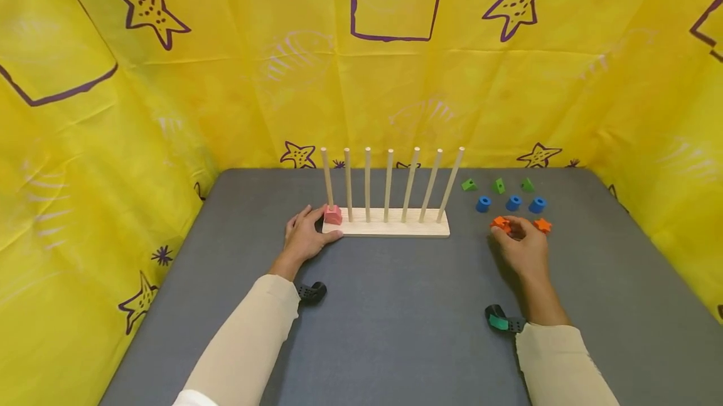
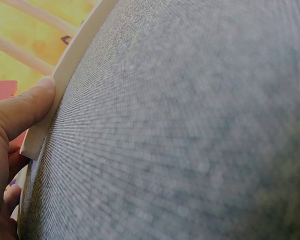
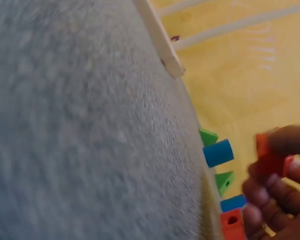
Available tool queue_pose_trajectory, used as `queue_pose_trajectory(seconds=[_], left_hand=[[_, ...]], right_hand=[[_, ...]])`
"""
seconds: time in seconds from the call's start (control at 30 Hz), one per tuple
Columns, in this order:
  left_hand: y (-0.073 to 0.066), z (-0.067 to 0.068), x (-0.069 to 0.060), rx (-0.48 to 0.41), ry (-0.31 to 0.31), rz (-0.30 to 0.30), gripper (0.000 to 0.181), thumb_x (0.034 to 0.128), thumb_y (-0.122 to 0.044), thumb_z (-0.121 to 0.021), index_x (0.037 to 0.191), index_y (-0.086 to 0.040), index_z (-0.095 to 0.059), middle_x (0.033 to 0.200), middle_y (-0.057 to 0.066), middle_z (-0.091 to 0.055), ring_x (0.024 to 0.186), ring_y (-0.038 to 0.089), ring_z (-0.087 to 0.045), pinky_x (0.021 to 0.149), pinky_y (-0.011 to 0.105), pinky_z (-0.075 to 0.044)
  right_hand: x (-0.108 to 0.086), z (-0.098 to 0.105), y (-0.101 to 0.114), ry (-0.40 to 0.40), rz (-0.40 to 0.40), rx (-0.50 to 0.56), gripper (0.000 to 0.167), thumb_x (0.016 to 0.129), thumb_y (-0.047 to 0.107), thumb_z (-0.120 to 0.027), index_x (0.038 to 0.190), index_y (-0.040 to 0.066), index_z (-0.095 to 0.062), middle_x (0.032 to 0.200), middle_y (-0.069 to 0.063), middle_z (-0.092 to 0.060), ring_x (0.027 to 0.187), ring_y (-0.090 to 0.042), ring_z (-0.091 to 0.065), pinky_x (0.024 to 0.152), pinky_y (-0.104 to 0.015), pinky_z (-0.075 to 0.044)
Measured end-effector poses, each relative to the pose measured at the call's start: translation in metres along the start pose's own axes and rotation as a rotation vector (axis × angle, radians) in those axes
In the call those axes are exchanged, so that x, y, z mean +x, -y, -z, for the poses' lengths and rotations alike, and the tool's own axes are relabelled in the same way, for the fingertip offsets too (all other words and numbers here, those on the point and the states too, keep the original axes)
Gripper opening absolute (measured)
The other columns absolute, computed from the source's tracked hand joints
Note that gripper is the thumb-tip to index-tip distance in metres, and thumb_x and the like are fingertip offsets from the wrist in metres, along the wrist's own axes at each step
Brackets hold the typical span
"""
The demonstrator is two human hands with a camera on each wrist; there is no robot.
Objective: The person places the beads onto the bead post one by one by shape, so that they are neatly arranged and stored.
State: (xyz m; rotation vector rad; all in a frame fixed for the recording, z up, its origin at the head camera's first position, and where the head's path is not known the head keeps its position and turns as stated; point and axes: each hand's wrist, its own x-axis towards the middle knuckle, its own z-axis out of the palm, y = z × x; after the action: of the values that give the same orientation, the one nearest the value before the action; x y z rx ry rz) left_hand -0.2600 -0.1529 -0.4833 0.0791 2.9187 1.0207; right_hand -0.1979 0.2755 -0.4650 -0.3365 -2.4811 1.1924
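A wooden peg rack [image 1: 390,228] with several upright dowels stands at the middle of the table's far part. Around its left end, my left hand [image 1: 305,236] holds the base; in the left wrist view the thumb [image 2: 32,105] lies against the edge. A pinkish-red block [image 1: 333,214] sits at the foot of the leftmost dowel. Off to the right, my right hand [image 1: 525,249] pinches an orange star-shaped block [image 1: 499,224], seen raised between thumb and fingers in the right wrist view. Beside that hand another orange star block [image 1: 543,225] lies on the table.
Behind the right hand, blue cylinders [image 1: 513,203] form a row, with green triangular blocks [image 1: 499,186] farther back. The grey table [image 1: 395,318] meets yellow patterned cloth [image 1: 237,80] at the back and sides. A black wrist mount [image 1: 499,319] juts from the right sleeve.
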Motion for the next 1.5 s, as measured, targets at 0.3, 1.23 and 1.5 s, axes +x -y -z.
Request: queue_pose_trajectory(seconds=[0.3,1.23,1.5], left_hand=[[-0.001,0.002,0.001,-0.008,0.003,0.003,0.085,0.0812,-0.045,-0.076,0.150,-0.013,-0.038,0.150,0.017,-0.036,0.142,0.034,-0.014,0.110,0.055,-0.002],[0.001,0.002,0.001,-0.004,0.009,0.016,0.086,0.0813,-0.044,-0.076,0.151,-0.013,-0.035,0.150,0.017,-0.035,0.143,0.032,-0.012,0.111,0.054,0.001],[-0.001,0.001,0.000,-0.017,0.016,0.009,0.086,0.0821,-0.044,-0.075,0.151,-0.013,-0.035,0.150,0.017,-0.035,0.143,0.032,-0.011,0.110,0.055,0.001]], right_hand=[[-0.003,0.028,0.039,0.040,0.056,0.136,0.039,0.090,0.025,-0.070,0.115,-0.004,-0.062,0.095,0.001,-0.064,0.082,-0.002,-0.056,0.069,-0.013,-0.045],[-0.005,0.036,0.187,0.143,0.474,0.403,0.033,0.085,0.003,-0.073,0.116,-0.004,-0.066,0.098,-0.012,-0.068,0.081,-0.014,-0.066,0.074,-0.021,-0.052],[0.000,0.018,0.210,0.204,0.510,0.436,0.033,0.087,0.004,-0.072,0.118,-0.005,-0.065,0.100,-0.014,-0.068,0.086,-0.016,-0.064,0.079,-0.023,-0.052]])
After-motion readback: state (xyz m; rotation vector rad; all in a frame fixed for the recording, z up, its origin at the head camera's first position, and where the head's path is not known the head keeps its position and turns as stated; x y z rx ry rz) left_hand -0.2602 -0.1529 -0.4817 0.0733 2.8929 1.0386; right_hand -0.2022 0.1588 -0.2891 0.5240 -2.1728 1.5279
